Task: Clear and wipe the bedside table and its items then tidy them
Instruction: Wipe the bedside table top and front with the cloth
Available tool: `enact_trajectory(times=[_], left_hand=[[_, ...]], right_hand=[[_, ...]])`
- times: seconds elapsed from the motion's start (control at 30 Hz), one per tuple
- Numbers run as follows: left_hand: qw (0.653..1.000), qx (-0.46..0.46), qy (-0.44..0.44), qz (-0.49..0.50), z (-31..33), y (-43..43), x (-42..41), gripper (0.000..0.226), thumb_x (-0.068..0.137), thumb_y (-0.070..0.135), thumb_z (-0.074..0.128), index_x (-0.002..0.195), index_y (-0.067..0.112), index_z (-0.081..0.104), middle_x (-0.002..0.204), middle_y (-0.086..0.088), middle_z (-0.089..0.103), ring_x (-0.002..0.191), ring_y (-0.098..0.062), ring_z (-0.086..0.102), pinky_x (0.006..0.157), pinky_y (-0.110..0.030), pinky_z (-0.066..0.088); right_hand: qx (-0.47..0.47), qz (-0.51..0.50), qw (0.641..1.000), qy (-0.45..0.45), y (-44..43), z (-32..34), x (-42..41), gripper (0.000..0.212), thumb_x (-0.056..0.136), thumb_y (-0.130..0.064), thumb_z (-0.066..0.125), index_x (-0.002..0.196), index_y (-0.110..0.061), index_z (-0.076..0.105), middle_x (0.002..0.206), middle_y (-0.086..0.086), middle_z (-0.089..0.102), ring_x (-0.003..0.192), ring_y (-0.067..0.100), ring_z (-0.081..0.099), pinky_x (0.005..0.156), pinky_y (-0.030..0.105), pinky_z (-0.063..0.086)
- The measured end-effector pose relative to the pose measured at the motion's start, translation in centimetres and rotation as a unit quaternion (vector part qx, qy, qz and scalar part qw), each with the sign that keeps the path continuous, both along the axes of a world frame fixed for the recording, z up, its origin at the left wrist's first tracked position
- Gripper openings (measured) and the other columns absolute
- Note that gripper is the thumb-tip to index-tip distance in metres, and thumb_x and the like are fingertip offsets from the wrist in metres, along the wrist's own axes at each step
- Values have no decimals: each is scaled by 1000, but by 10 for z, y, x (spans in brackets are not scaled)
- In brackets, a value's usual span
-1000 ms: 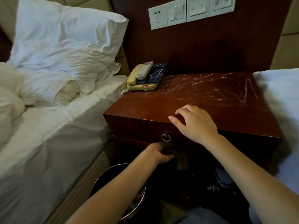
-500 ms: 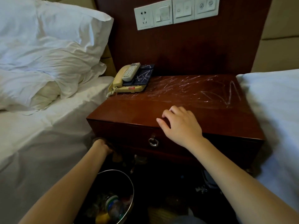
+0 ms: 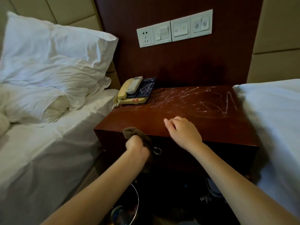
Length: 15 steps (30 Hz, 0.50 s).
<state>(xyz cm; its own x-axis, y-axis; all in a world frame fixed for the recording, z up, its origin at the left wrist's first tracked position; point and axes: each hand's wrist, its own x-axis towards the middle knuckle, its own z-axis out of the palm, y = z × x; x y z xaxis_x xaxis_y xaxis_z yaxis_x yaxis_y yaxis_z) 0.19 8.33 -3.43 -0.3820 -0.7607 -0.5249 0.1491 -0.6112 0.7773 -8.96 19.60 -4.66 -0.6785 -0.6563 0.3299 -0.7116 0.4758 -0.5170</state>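
The dark red bedside table [image 3: 211,127] has white scribble marks over its back half. At its back left corner sits a cream telephone [image 3: 128,96] with a white remote control [image 3: 134,84] and a dark blue card [image 3: 146,90] lying on it. My left hand [image 3: 136,146] grips a brown cloth [image 3: 131,131] at the table's front edge, just left of the drawer's ring handle [image 3: 157,151]. My right hand [image 3: 181,132] rests on the front of the tabletop, fingers loosely curled, holding nothing.
A bed with rumpled white pillows [image 3: 53,62] lies to the left, another white bed [image 3: 272,119] to the right. A metal waste bin [image 3: 133,207] with rubbish stands on the floor under my left arm. A switch and socket panel [image 3: 174,28] is on the wall.
My left hand has come up from under the table with the brown cloth to the table's front edge. My right hand has stayed on the tabletop. The view has tilted up.
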Motion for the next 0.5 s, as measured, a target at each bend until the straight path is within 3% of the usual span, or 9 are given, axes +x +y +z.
enact_trajectory(times=[0.07, 0.1, 0.17, 0.27, 0.3, 0.4, 0.43, 0.5], left_hand=[[1000, -24, 2, -3, 3, 25, -6, 32, 100, 13, 34, 125, 16, 56, 106, -8, 62, 94, -22, 61, 79, -24, 50], [996, -84, -39, -10, 3, 41, -7, 38, 100, 15, 35, 137, 16, 45, 129, -8, 55, 115, -24, 55, 96, -30, 45], [966, -239, -93, -11, -11, 67, -6, 49, 101, 17, 35, 149, 19, 23, 154, -3, 25, 139, -21, 29, 112, -32, 27], [887, -441, -130, -51, -46, 73, 0, 60, 100, 14, 34, 150, 26, 2, 157, 8, -13, 142, -7, -12, 118, -32, 2], [843, -502, -171, -88, -54, 70, 2, 63, 100, 14, 34, 148, 27, -5, 154, 10, -20, 138, -5, -21, 117, -33, -5], [630, -701, -276, -191, -62, 59, 3, 62, 100, 19, 29, 144, 29, -14, 152, 10, -19, 138, -14, -25, 113, -36, -12], [549, -760, -271, -218, -57, 58, 4, 58, 99, 23, 30, 147, 29, -1, 156, 8, -3, 142, -16, -11, 114, -37, -5], [468, -787, -253, -313, -48, 61, 0, 52, 90, 33, 32, 141, 29, 38, 146, 8, 40, 138, -15, 31, 111, -41, 20]], right_hand=[[-19, 5, 999, -33, 1, 2, 0, 53, 101, -46, 26, 90, -14, 67, 98, -1, 63, 93, 15, 57, 84, 35, 45], [-34, 3, 998, -49, 2, 4, 0, 53, 101, -47, 26, 94, -15, 68, 98, -2, 64, 94, 14, 58, 84, 34, 45], [-64, -8, 994, -89, 6, 6, 1, 52, 100, -48, 26, 99, -17, 67, 100, -3, 65, 94, 12, 58, 81, 31, 45], [-103, -4, 985, -136, 13, 6, 0, 49, 99, -49, 30, 113, -18, 64, 111, -4, 65, 102, 10, 58, 84, 27, 45], [-112, -1, 983, -144, 15, 5, 0, 48, 99, -49, 31, 118, -18, 62, 114, -6, 63, 103, 9, 56, 86, 25, 43], [-132, -2, 979, -153, 14, 6, 0, 42, 99, -47, 35, 119, -20, 60, 108, -11, 60, 93, 2, 51, 79, 19, 38], [-142, -3, 977, -159, 13, 7, 0, 39, 99, -45, 37, 118, -20, 60, 104, -12, 58, 89, -1, 50, 75, 16, 38], [-161, -6, 972, -173, 13, 9, -3, 36, 99, -43, 38, 119, -21, 59, 100, -13, 55, 86, -5, 48, 70, 9, 36]])
